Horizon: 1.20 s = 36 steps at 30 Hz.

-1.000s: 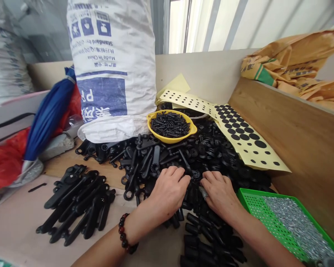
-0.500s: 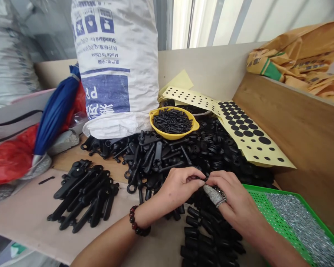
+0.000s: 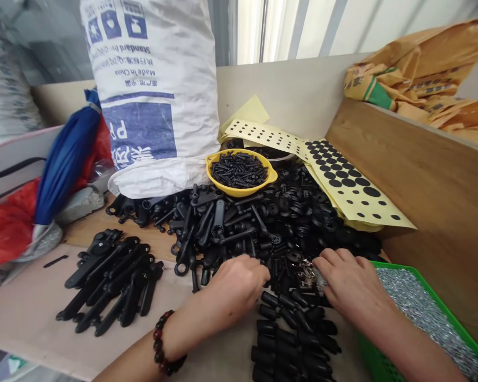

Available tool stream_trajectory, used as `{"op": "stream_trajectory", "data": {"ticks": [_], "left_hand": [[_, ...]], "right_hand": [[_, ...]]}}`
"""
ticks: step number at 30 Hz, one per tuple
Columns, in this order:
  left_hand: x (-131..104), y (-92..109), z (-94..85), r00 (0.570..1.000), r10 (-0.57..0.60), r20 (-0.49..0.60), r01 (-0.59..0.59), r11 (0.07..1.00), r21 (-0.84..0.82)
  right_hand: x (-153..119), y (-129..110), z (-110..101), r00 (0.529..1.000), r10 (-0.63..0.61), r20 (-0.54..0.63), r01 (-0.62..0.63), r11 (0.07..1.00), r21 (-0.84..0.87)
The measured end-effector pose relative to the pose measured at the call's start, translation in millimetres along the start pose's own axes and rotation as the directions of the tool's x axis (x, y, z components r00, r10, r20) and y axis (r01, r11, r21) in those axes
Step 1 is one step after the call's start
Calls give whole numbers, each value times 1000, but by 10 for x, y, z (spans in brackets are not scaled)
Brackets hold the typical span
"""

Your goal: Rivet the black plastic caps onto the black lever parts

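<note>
My left hand (image 3: 239,281), a dark bead bracelet (image 3: 159,339) on its wrist, is closed with curled fingers at the front edge of the heap of black plastic parts (image 3: 231,217). Whatever it grips is hidden. My right hand (image 3: 348,278) is bent downward beside some small brass-coloured metal pieces (image 3: 306,273). Its fingers are drawn together, one with a pale wrap, and their tips are mostly hidden. Between and below the hands lie rows of short black plastic tubes (image 3: 279,345). The two hands are apart.
Finished-looking black arms (image 3: 115,281) lie grouped at left. A yellow bowl (image 3: 271,175) of black screws stands behind the heap, near a white sack (image 3: 155,63). Yellow sticker sheets (image 3: 366,209) lie at back right. A green basket (image 3: 434,302) of small metal pieces is at right, beside a wooden board (image 3: 414,154).
My hands were together over the parts and are now apart. The left has moved left and down, the right rightward to beside the brass-coloured pieces. The view has shifted slightly.
</note>
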<state>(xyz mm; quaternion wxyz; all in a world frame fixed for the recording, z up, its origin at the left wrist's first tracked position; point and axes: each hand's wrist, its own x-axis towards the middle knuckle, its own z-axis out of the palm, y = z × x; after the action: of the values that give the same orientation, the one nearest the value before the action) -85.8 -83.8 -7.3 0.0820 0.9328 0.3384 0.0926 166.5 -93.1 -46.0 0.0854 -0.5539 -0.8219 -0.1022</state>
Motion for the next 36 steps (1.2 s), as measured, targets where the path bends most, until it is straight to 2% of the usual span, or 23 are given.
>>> {"op": "stream_trajectory", "data": {"ticks": [4, 8, 13, 18, 22, 28, 31, 33, 35, 36], "left_hand": [[-150, -17, 200, 1000, -31, -5, 30, 994, -106], [-37, -8, 303, 996, -14, -90, 1, 990, -143], [168, 31, 296, 996, 56, -76, -57, 998, -9], [136, 30, 266, 998, 70, -6, -70, 997, -17], [165, 31, 185, 1000, -27, -4, 26, 997, -74], [436, 87, 189, 988, -143, -60, 126, 967, -223], [540, 101, 217, 974, -196, -117, 139, 914, -380], [575, 116, 217, 957, -265, -121, 165, 835, -525], [593, 146, 216, 930, -360, -78, 213, 698, -684], [601, 166, 220, 913, -407, -38, 234, 597, -767]], "right_hand": [[-19, 43, 52, 998, -30, 48, 32, 999, -22], [19, -13, 102, 999, -17, 49, 20, 998, -61], [90, -135, 168, 997, 72, 2, -71, 991, -117], [110, -178, 185, 996, 85, -40, -88, 993, -75], [77, -93, 146, 995, 77, -67, -76, 997, 13], [52, 90, 57, 992, 48, -121, -22, 978, 209], [57, 77, 1, 987, 67, -147, -17, 949, 316], [59, 18, -46, 984, 79, -157, -15, 929, 371], [61, -66, -95, 975, 67, -214, 19, 928, 373], [63, -111, -117, 964, 57, -260, 40, 934, 355]]}}
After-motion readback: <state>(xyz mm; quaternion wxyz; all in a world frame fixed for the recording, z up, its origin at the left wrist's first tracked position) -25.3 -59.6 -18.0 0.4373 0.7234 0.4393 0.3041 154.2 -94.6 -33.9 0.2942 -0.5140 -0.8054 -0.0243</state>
